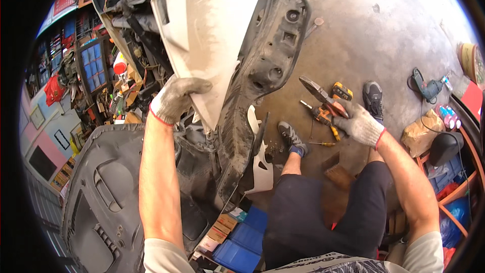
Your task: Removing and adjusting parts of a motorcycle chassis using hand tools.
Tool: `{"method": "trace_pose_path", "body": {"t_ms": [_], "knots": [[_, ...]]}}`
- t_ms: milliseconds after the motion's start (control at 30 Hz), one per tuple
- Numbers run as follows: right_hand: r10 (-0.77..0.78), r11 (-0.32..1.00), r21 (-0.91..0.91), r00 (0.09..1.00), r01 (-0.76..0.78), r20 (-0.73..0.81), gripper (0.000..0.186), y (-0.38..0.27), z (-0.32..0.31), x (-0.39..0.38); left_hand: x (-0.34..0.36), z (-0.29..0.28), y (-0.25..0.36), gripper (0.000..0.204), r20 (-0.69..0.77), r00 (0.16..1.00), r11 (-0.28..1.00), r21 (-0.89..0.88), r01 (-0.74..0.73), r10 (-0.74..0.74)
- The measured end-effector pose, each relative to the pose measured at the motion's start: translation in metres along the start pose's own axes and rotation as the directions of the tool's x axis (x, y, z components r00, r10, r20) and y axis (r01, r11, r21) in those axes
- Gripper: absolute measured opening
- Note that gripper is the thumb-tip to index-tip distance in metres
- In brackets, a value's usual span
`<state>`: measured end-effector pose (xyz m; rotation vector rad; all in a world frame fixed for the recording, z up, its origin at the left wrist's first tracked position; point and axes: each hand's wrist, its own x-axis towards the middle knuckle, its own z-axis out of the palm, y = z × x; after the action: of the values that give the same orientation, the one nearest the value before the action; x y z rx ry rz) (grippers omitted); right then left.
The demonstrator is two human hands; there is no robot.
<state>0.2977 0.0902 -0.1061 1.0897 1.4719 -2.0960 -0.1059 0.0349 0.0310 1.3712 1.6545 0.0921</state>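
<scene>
Blue drill [427, 87] (corded), brown bag [421, 132]

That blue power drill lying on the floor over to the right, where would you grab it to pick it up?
Probably by its handle, coming down from above. The blue drill lies flat on its side on the concrete floor, so the handle is exposed and fingers can wrap around it. Mind the cord trailing from it toward the brown paper bag; which end carries the bit is too small to tell.

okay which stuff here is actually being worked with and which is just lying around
In hand:
left hand gripping white body panel
right hand holding pliers

Lying about:
screwdrivers on the floor
corded drill
blue bins
brown bag
</scene>
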Motion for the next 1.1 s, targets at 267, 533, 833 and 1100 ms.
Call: {"method": "trace_pose_path", "body": {"t_ms": [267,533,833,1100], "knots": [[-0.015,0.893,0.447,0.991,-0.045,0.131,0.035,-0.022,0.037,-0.009,0.011,0.018,0.027,0.021,-0.053,0.920,0.775,-0.560,0.294,-0.388],[-0.091,0.734,0.678,0.985,-0.033,0.146,0.047,0.016,0.074,-0.005,0.004,0.024,0.017,0.019,-0.174,0.985,0.995,-0.100,-0.027,0.010],[0.057,0.466,0.864,0.982,-0.188,0.182,0.041,0.029,0.087,-0.012,0.006,0.021,0.028,0.021,-0.183,0.974,0.983,-0.148,0.109,-0.136],[0.306,0.670,0.736,0.940,-0.100,-0.151,0.017,0.093,0.093,0.035,0.010,0.017,0.019,0.020,-0.114,0.983,0.972,-0.200,0.120,-0.145]]}}
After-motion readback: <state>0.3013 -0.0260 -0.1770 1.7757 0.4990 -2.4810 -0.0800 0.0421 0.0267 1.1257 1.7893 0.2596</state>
